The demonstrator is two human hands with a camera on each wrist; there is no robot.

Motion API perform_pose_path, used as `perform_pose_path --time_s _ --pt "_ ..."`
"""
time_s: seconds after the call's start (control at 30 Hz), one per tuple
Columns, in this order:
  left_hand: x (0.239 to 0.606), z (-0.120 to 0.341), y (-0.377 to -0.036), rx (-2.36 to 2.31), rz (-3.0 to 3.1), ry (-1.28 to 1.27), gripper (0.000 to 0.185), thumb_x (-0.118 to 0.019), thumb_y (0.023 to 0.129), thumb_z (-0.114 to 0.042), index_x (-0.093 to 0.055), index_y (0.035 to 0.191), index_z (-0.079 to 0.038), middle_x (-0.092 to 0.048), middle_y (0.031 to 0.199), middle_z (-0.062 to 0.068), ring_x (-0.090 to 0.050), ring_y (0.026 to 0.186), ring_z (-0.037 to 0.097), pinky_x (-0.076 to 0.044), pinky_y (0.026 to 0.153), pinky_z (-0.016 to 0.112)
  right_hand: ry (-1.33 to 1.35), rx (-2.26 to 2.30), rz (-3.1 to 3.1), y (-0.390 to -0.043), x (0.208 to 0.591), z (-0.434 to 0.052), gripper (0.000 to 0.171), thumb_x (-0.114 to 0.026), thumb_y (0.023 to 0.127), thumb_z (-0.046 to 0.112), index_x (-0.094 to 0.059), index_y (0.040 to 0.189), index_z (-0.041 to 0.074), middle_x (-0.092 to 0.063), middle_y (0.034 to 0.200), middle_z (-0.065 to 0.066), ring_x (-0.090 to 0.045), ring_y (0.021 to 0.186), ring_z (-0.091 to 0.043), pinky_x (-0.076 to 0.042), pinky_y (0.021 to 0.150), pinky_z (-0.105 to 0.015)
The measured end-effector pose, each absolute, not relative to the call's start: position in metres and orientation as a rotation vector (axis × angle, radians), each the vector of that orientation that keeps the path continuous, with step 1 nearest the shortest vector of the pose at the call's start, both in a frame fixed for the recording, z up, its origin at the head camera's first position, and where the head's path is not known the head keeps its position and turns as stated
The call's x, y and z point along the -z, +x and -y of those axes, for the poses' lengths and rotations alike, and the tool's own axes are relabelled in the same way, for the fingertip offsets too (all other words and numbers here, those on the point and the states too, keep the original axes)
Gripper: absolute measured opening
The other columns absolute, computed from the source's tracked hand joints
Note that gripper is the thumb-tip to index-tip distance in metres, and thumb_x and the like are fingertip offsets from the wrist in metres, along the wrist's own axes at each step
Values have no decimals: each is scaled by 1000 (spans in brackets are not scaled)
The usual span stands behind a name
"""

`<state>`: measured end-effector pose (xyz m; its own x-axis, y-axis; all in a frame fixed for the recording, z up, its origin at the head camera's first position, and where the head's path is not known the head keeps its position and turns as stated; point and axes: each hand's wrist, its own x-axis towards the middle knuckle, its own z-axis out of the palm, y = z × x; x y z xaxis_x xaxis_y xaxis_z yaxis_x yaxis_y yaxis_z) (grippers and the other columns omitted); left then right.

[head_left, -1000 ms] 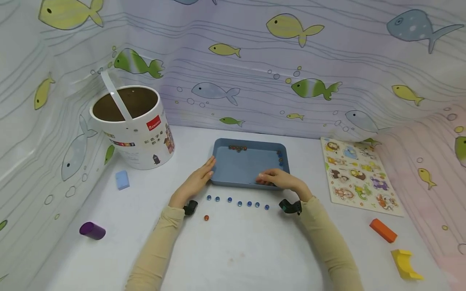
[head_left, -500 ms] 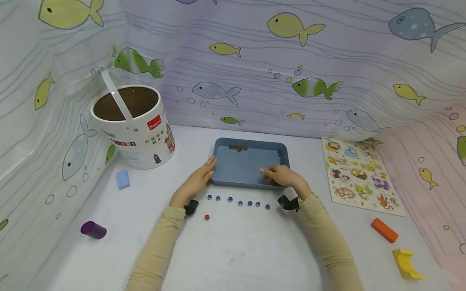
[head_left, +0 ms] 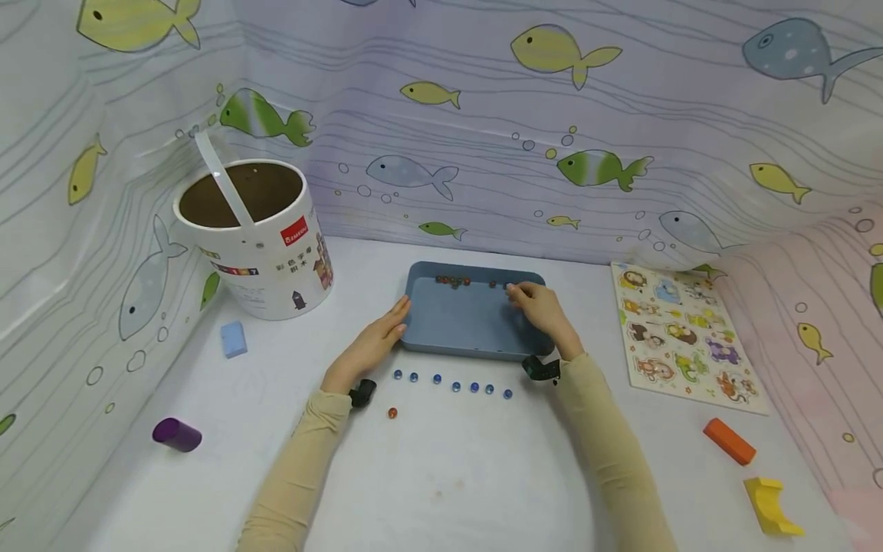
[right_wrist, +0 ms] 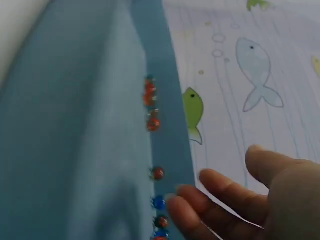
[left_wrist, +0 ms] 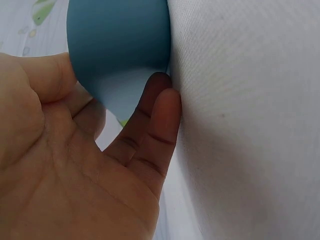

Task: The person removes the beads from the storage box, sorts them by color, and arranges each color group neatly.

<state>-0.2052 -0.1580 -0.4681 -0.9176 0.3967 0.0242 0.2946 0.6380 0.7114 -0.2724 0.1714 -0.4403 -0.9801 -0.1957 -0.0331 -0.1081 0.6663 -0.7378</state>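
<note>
From the head view I see my left hand [head_left: 372, 345] resting flat against the blue tray's [head_left: 455, 326] left edge, holding nothing, while my right hand [head_left: 541, 307] reaches to the beads [head_left: 451, 281] along the tray's far wall.

The left wrist view shows straight fingers [left_wrist: 160, 125] touching the tray corner [left_wrist: 117, 50].

On the right wrist view, loosely spread fingertips [right_wrist: 192, 210] sit just beside red and blue beads [right_wrist: 158, 173], gripping none.

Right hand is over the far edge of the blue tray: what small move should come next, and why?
Probably the right hand should pinch the blue bead beside its fingertips. Its fingers are straight and hold nothing, that bead lies against the tray's far wall, a row of blue beads lies on the table, and the left hand touches the tray's left rim.
</note>
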Motion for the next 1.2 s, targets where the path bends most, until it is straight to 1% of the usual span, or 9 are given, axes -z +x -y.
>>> perform_pose_path --time_s 0.13,0.3,0.5,0.6,0.7,0.8,0.9,1.07,1.2 --pt "464 161 -206 -1150 -2724 574 52 -36 106 -20 -22 154 -4 -12 164 10 -17 149 34 -17 122 52 -193 1419 -2715 -290 430 -166 37 -47 103 29 -63 123 3 -65 122 -18 -65 108 -33 -54 94 -46" --pt "465 161 -205 -1166 -2717 558 53 -37 106 -19 -21 154 -4 -12 164 10 -16 149 34 -16 122 52 -202 1492 -2631 -311 432 -146 29 -51 101 18 -64 124 6 -64 124 -17 -65 106 -31 -55 89 -39" --pt "467 157 -202 -1188 -2700 540 52 -37 106 -20 -22 154 -5 -13 164 9 -16 150 33 -16 122 52 -214 1397 -2616 -323 452 -122 28 -56 99 17 -65 125 10 -65 125 -14 -65 104 -28 -56 85 -36" --pt "468 155 -201 -1176 -2697 555 53 -37 106 -21 -21 154 -5 -12 163 9 -16 149 34 -16 122 52 -216 1284 -2655 -323 460 -116 30 -58 98 18 -65 126 12 -65 127 -12 -62 111 -27 -55 90 -37" --pt "467 155 -201 -1173 -2705 564 52 -36 106 -22 -22 154 -6 -13 163 9 -17 149 34 -17 122 52 -220 1235 -2691 -323 464 -114 29 -62 96 17 -66 123 10 -65 126 -12 -60 116 -28 -52 96 -41" --pt "466 156 -202 -1168 -2724 564 52 -37 106 -21 -23 154 -6 -14 163 9 -18 149 34 -17 122 52 -216 1260 -2704 -324 466 -113 27 -64 94 14 -68 119 9 -67 123 -12 -60 116 -29 -51 99 -43" --pt "464 156 -202 -1169 -2721 558 51 -37 106 -20 -23 154 -5 -14 163 8 -18 149 33 -17 122 51 -197 1263 -2696 -325 468 -114 26 -63 94 13 -68 119 9 -68 121 -11 -61 115 -29 -51 99 -43" --pt "466 157 -201 -1169 -2692 548 52 -35 107 -21 -21 154 -6 -12 164 8 -16 150 32 -16 122 51 -150 1235 -2682 -324 472 -120 29 -57 92 8 -67 119 10 -67 122 -11 -60 114 -29 -51 95 -42" --pt "465 157 -201 -1164 -2705 557 52 -36 106 -20 -22 153 -4 -13 163 10 -17 149 34 -17 122 52 -125 1261 -2714 -323 474 -123 33 -55 88 1 -69 117 9 -68 119 -12 -60 108 -29 -49 86 -36"
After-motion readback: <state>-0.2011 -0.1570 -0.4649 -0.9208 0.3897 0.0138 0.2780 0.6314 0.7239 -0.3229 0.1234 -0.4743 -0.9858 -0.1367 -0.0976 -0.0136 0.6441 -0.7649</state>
